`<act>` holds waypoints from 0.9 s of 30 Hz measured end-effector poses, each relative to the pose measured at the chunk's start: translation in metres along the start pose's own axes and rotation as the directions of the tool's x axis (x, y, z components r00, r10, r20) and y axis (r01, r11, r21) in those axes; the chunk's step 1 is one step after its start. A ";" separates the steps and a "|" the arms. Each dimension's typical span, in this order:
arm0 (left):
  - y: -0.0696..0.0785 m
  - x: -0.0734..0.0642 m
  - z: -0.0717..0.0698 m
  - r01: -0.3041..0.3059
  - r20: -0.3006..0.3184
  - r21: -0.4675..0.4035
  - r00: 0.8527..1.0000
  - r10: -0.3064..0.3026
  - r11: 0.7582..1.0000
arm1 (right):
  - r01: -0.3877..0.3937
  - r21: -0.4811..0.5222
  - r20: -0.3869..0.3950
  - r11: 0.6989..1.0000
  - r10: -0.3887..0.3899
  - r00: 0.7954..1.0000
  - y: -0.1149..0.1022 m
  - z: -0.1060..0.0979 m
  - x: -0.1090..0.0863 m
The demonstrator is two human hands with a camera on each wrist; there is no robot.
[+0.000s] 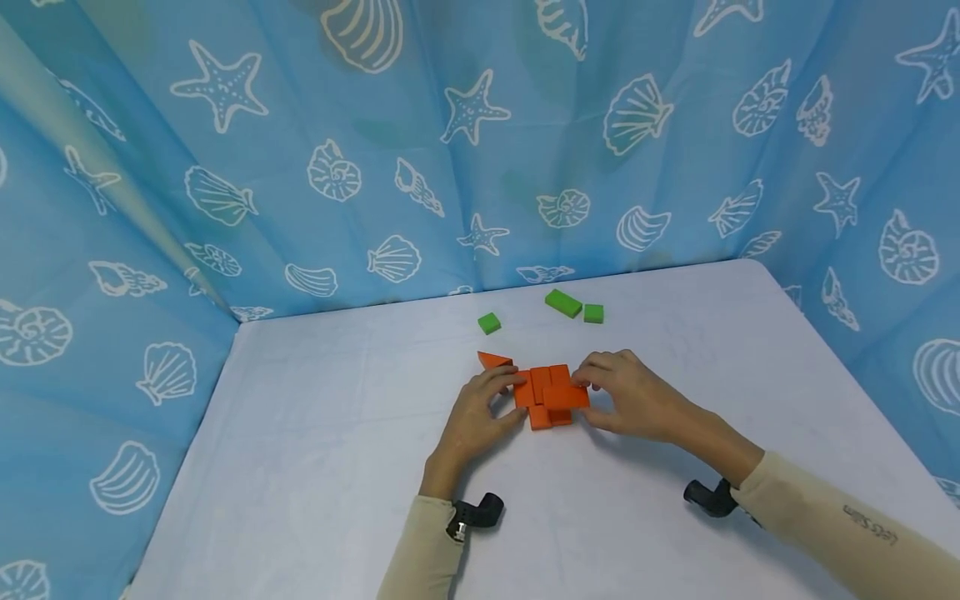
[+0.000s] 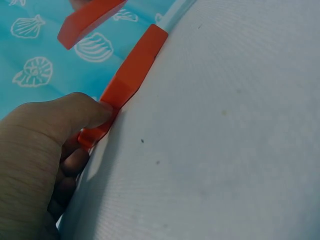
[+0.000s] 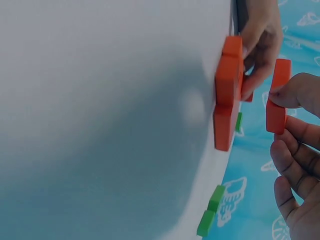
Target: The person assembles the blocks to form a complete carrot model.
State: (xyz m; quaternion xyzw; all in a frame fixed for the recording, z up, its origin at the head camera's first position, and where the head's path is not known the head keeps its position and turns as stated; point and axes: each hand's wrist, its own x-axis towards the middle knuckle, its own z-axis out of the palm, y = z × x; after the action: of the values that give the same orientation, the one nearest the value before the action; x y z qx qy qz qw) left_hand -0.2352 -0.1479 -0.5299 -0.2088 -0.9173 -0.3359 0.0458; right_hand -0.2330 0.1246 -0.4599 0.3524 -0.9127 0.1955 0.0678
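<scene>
Several flat orange blocks (image 1: 541, 377) lie side by side as a compact group on the table. My left hand (image 1: 478, 417) grips the group's left end, its thumb on the near side and fingers on the far side. In the left wrist view the thumb presses against an orange block's edge (image 2: 132, 72). My right hand (image 1: 630, 396) pinches one oblong orange block (image 1: 564, 398) between thumb and fingers. That block (image 3: 276, 119) is held above the group, apart from it, in the right wrist view. An orange triangular block (image 1: 493, 360) sits just beyond the left fingers, partly hidden.
Three green blocks lie farther back: a small one (image 1: 489, 323), an oblong one (image 1: 563, 303) and another small one (image 1: 593, 313). A white cloth covers the table (image 1: 315, 467). Behind its far edge hangs a blue curtain (image 1: 420, 167) with shells and starfish.
</scene>
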 end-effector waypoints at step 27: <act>0.002 0.000 -0.001 -0.007 0.001 0.000 1.000 0.007 1.000 | 0.076 -0.016 0.051 0.997 -0.075 0.996 -0.016 0.034 -0.033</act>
State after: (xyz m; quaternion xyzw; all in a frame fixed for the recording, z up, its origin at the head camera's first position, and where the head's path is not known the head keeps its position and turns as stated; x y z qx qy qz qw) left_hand -0.2349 -0.1471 -0.5284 -0.2122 -0.9166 -0.3356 0.0466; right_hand -0.1972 0.1202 -0.4947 0.3910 -0.9018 0.1757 0.0553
